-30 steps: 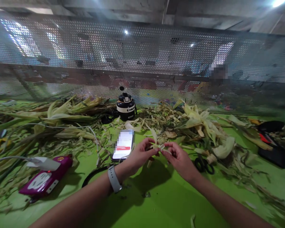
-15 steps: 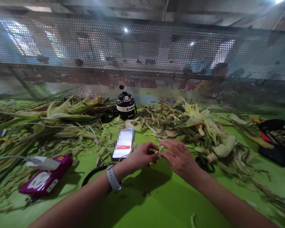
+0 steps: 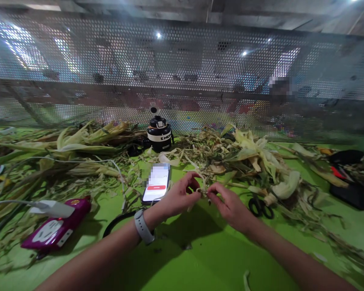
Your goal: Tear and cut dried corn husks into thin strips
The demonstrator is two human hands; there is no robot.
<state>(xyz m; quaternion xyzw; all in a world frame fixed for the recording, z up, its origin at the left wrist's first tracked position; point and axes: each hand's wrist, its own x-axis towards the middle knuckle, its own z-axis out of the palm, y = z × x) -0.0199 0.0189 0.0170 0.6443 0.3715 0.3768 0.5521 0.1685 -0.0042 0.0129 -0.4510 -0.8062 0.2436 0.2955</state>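
Note:
Between my two hands is a small twisted piece of corn husk (image 3: 203, 190), pale green. My left hand (image 3: 182, 195), with a light grey band on its wrist, pinches its left side between thumb and fingers. Thumb and fingertips of my right hand (image 3: 229, 204) are closed on the right side. Both hands are just above the green tabletop (image 3: 206, 254). Part of the husk is hidden by the fingers. Right of my right hand lie black-handled scissors (image 3: 261, 208). A lit phone (image 3: 156, 184) lies left of my left hand.
Corn husks heap at the back right (image 3: 256, 151) and back left (image 3: 87, 139). A black and white bottle (image 3: 159, 135) with its lid up stands between them. A purple power strip (image 3: 73, 214) with a white charger (image 3: 54, 209) sits at left. Behind rises a perforated metal screen (image 3: 188, 56).
My right hand has turned and drawn its fingers into a pinch on the husk. My left fingers have risen slightly. More of the scissors shows, and the view has shifted slightly.

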